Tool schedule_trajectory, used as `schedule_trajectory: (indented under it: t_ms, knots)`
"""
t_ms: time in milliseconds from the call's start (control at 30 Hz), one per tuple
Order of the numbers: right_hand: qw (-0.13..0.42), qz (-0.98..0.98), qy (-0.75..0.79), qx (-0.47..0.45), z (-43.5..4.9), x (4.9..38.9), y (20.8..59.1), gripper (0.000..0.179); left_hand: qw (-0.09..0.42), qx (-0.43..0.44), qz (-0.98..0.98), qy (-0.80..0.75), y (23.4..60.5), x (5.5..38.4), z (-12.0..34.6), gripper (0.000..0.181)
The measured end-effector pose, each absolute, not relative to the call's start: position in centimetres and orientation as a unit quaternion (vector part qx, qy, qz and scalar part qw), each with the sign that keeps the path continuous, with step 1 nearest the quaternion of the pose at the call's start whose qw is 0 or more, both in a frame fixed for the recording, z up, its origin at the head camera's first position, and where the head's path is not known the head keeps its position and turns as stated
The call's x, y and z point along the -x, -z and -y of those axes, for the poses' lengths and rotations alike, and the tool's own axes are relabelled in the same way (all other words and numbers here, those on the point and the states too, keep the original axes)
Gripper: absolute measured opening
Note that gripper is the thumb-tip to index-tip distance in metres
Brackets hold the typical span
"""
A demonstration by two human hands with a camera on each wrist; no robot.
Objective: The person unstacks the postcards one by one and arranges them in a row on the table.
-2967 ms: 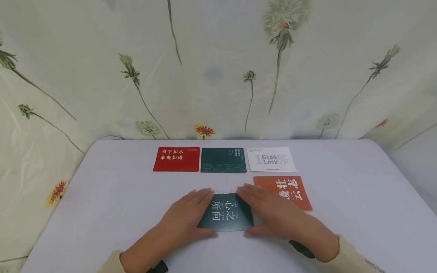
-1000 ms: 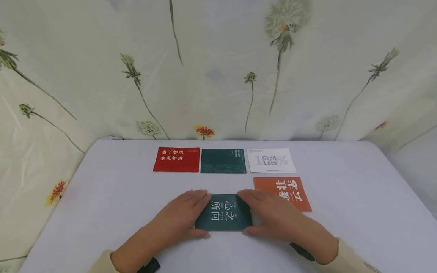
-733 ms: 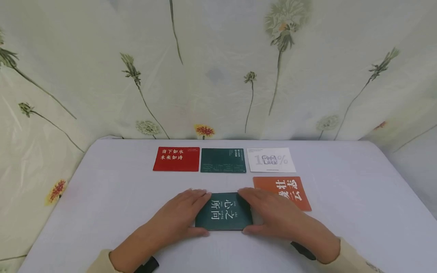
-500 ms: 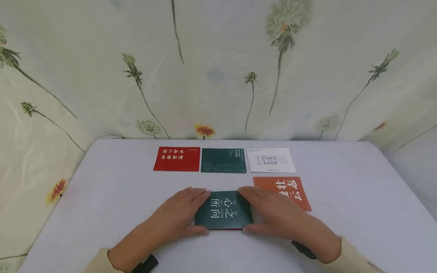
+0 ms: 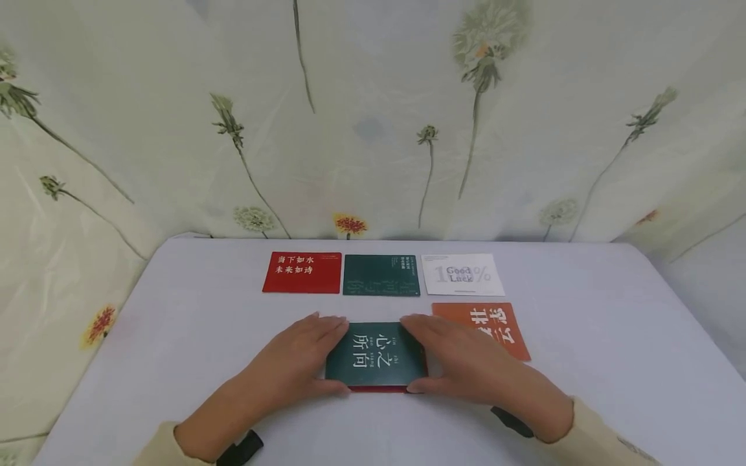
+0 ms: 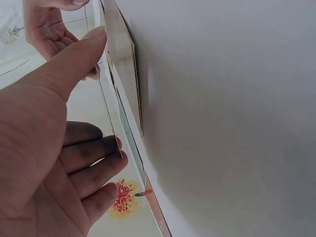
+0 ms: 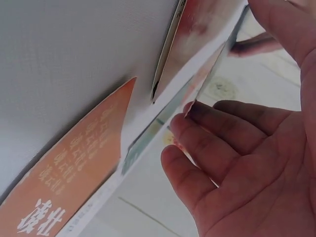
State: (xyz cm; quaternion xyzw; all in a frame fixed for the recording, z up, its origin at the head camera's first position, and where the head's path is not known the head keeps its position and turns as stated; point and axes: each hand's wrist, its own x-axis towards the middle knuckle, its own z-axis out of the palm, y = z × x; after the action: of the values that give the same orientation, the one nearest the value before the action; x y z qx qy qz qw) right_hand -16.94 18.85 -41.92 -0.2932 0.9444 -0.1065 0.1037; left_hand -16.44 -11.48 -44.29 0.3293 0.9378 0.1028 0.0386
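Between both hands is a dark green card (image 5: 375, 375) with white characters, held level just above the table. My left hand (image 5: 294, 356) grips its left end, thumb at the near edge and fingers at the far edge. At the other end, my right hand (image 5: 466, 359) holds it the same way. Below the green card shows the strip of a red card (image 5: 379, 389). The right wrist view shows this red-faced card (image 7: 197, 34) lying under the lifted one, its edge looking layered. In the left wrist view my thumb and fingertips meet the held card's edges.
At the back lie a red card (image 5: 303, 278), another green card (image 5: 379, 285) and a white "Good Luck" card (image 5: 463, 285) in a row. An orange card (image 5: 507, 323) lies beside my right hand, which partly covers it. A floral curtain (image 5: 373, 168) hangs behind the white table (image 5: 612, 362).
The green card has risen, and the red strip has come into view along its near edge. Both hands have shifted slightly left and up with it. The other cards have stayed put.
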Motion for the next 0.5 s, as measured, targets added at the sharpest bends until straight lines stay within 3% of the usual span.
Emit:
schedule_trajectory:
  t_ms: [200, 500]
  knots:
    - [0.122, -0.941, 0.116, 0.295, -18.0, 17.4, 41.6, 0.095, 0.044, -0.319, -0.941, -0.102, 43.5, 16.6, 12.1, 0.101]
    - [0.105, -0.931, 0.108, 0.333, -16.9, 18.2, 41.2, 0.092, 0.049, -0.302, -0.945, -0.117, 43.2, 16.8, 13.1, 0.098]
